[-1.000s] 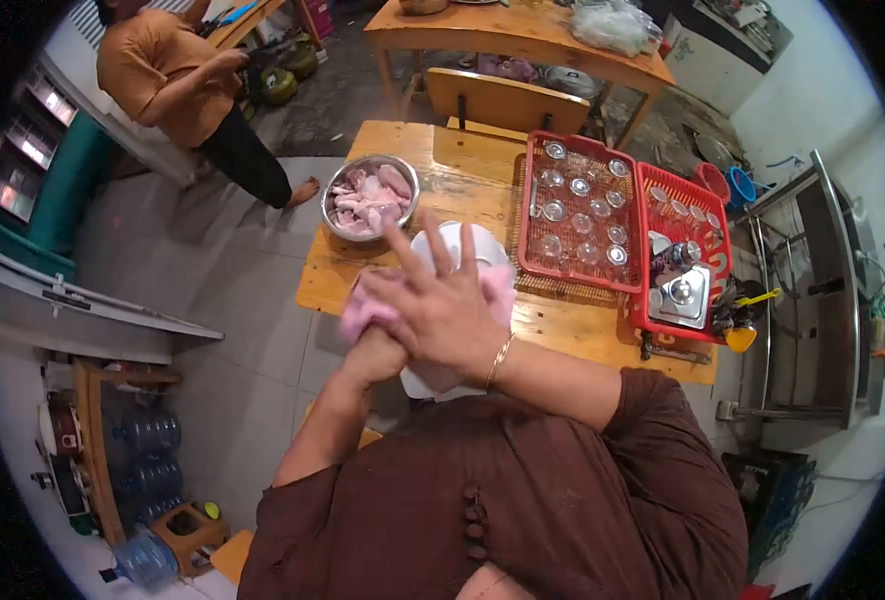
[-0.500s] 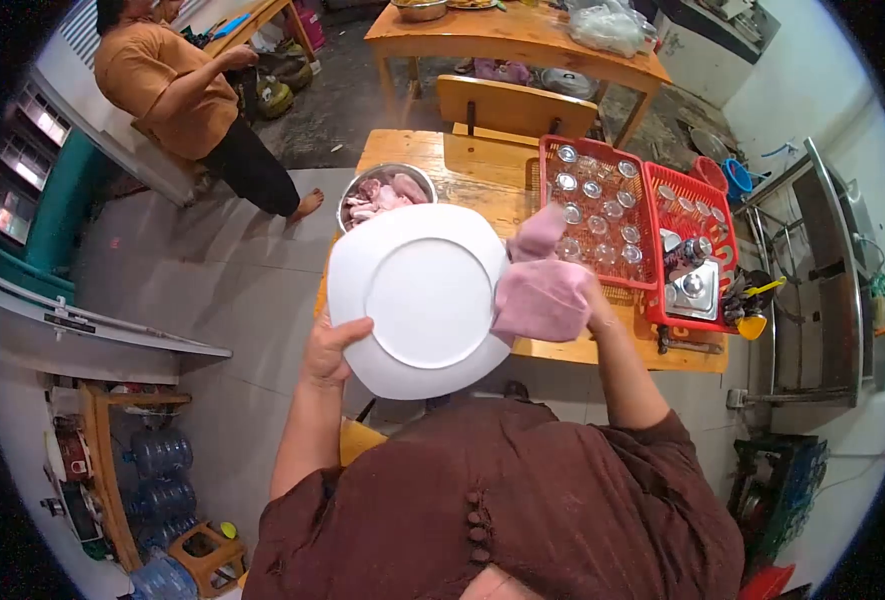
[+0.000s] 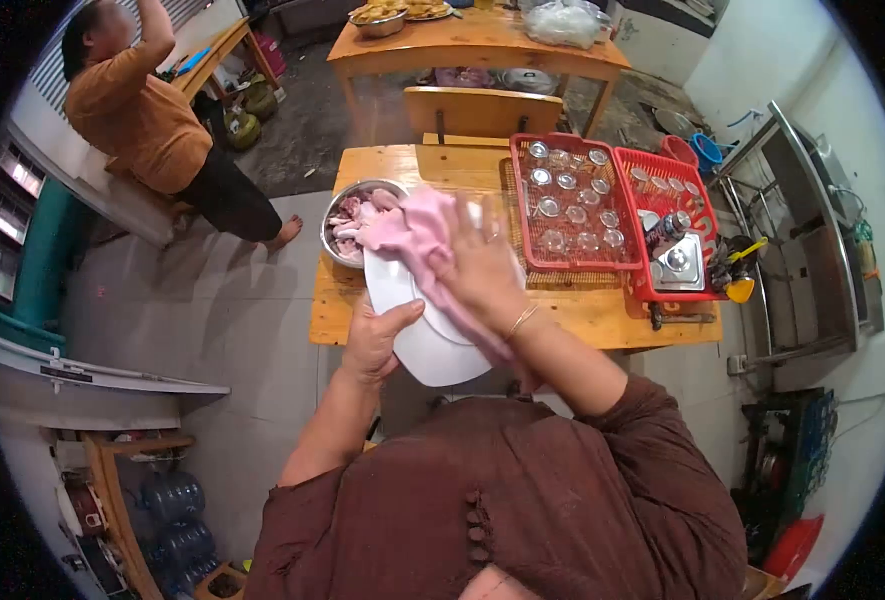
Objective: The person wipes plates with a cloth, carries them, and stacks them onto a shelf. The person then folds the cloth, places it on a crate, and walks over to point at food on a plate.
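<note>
1 plate (image 3: pixel 440 360) is held by table (image 3: pixel 392 160), near meat bowl (image 3: pixel 345 260). L hand (image 3: pixel 370 340) clamps its edge; R hand (image 3: pixel 487 278) is flat on cloth (image 3: pixel 414 228), fingers apart. Cloth covers only part; how much is wiped or left, can't tell. Glasses (image 3: pixel 548 207) sit in red basket (image 3: pixel 582 265).

the plate (image 3: pixel 428 352) is smooth and white, with a soft gloss. the towel (image 3: pixel 414 232) across it is pink cloth, matt and wrinkled. the bowl (image 3: pixel 339 256) looks like shiny metal. the near table (image 3: pixel 370 163) is varnished wood that catches the light. the baskets (image 3: pixel 574 261) are red plastic; the upturned glasses (image 3: pixel 566 181) are clear and glossy.
</note>
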`<state>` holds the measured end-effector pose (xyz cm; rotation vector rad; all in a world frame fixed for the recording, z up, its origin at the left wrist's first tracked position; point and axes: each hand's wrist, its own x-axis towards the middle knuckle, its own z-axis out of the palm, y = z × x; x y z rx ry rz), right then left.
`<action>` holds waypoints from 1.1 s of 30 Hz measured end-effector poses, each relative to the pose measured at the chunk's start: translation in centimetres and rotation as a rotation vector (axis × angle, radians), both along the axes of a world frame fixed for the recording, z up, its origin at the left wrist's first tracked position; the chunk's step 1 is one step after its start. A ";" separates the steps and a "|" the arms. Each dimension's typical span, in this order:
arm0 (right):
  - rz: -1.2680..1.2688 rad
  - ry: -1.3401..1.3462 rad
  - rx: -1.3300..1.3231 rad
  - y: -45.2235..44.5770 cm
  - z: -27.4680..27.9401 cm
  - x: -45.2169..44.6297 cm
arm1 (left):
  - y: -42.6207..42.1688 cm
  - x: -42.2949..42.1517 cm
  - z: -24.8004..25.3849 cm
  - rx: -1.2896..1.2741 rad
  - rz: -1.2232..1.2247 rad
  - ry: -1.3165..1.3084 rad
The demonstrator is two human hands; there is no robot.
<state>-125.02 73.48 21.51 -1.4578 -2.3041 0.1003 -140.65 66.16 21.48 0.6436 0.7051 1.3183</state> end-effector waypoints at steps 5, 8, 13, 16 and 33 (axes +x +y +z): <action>0.230 0.343 -0.176 -2.7 0.9 -0.4 | -0.3 -1.3 1.0 0.048 0.027 0.084; 0.045 -0.034 0.164 -1.7 0.3 1.6 | -0.5 -2.0 0.7 0.031 0.033 0.068; -0.062 -0.061 -0.338 0.0 -1.1 6.9 | -0.4 -5.2 1.3 0.018 0.015 0.036; -0.012 0.215 -0.583 -1.8 3.5 9.6 | -0.2 -5.8 1.2 0.004 0.022 0.098; 0.319 0.265 0.247 -1.9 5.1 1.0 | -0.2 3.0 2.1 0.334 -0.041 0.286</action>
